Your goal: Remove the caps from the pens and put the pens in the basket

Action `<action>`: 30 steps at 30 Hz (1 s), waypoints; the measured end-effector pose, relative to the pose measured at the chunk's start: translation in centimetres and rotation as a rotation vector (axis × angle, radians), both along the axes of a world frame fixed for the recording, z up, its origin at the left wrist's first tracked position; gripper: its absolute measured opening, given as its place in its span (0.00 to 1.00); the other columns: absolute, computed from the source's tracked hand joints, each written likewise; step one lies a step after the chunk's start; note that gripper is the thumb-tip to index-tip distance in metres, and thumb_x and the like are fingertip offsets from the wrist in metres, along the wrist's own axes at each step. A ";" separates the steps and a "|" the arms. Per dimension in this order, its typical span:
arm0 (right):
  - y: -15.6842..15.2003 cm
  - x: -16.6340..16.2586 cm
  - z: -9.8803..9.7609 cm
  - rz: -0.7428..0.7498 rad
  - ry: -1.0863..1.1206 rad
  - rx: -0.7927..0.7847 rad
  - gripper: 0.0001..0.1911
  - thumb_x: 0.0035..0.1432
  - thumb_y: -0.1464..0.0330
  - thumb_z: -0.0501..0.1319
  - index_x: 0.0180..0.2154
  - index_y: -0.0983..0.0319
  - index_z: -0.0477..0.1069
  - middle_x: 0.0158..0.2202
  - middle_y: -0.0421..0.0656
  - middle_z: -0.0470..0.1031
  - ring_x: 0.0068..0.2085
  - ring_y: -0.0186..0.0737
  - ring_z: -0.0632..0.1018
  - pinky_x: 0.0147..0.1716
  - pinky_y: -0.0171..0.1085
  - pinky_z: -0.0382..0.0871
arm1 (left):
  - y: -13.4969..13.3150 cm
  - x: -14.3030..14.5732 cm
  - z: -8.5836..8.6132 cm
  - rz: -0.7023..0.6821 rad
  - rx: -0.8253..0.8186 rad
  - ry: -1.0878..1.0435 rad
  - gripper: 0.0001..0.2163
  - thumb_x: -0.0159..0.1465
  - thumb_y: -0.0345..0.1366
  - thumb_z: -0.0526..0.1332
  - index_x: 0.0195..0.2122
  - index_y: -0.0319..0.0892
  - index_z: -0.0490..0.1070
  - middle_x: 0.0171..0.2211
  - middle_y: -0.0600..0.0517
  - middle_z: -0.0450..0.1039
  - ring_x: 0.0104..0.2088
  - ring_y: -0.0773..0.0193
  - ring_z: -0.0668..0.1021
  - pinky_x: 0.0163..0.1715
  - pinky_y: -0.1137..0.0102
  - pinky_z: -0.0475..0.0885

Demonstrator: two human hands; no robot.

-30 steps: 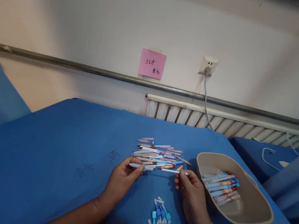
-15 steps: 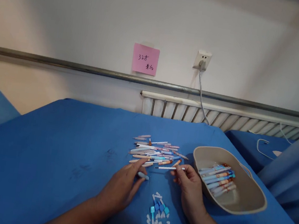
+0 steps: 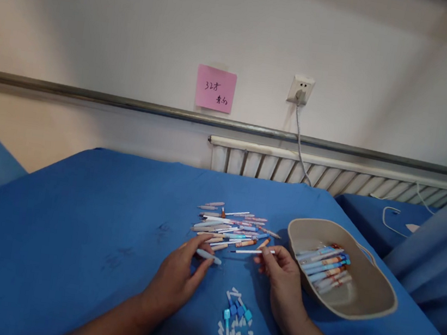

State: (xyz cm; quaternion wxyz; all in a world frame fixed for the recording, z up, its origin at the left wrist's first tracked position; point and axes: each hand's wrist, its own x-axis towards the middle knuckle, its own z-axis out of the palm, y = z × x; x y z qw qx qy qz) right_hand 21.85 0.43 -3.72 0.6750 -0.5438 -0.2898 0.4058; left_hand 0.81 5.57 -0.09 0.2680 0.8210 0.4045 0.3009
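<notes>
A pale blue pen barrel [image 3: 208,255] lies nearly level, just below centre frame. A thin white refill [image 3: 252,251] lies level right of it, tip pointing left.

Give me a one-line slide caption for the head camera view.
Left hand holds a pale pen barrel, right hand a thin white refill, beside a tan tray.
</notes>
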 end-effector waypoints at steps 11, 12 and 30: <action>-0.1 0.0 0.6 0.023 -0.038 -0.009 0.17 0.46 0.55 0.65 0.25 0.62 0.68 0.20 0.38 0.69 0.22 0.33 0.69 0.20 0.31 0.60 | 1.1 0.3 -0.5 0.189 -0.201 -0.201 0.10 0.58 0.42 0.59 0.36 0.42 0.70 0.29 0.54 0.75 0.29 0.63 0.77 0.32 0.71 0.71; -0.1 0.0 0.6 0.021 -0.034 -0.008 0.17 0.46 0.55 0.65 0.25 0.63 0.68 0.20 0.39 0.70 0.22 0.33 0.69 0.20 0.31 0.60 | 1.2 0.3 -0.5 0.196 -0.201 -0.198 0.09 0.58 0.42 0.59 0.36 0.42 0.70 0.28 0.54 0.75 0.29 0.63 0.77 0.32 0.71 0.70; 0.0 0.2 0.4 0.032 -0.022 -0.001 0.15 0.48 0.57 0.65 0.26 0.62 0.68 0.21 0.38 0.70 0.22 0.32 0.69 0.21 0.30 0.60 | 0.1 -0.4 1.1 -0.109 0.178 0.232 0.19 0.63 0.31 0.52 0.56 0.44 0.59 0.42 0.47 0.73 0.41 0.58 0.75 0.43 0.64 0.69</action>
